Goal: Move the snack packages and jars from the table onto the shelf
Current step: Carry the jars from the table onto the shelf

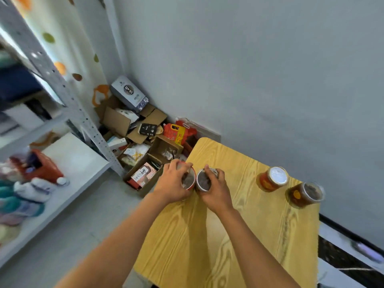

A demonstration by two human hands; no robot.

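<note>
Two jars stand side by side near the left edge of the yellow wooden table. My left hand grips the left jar, which has a red rim and a clear lid. My right hand grips the right jar, silver-rimmed with dark contents. Two more jars stand at the table's right side: a red-labelled jar with a white lid and a dark amber jar with a clear lid. The grey metal shelf stands to the left.
The shelf's lower board holds a red basket and several soft, pastel-coloured items. Open cardboard boxes and packages fill the floor corner between shelf and table. A grey wall runs behind the table.
</note>
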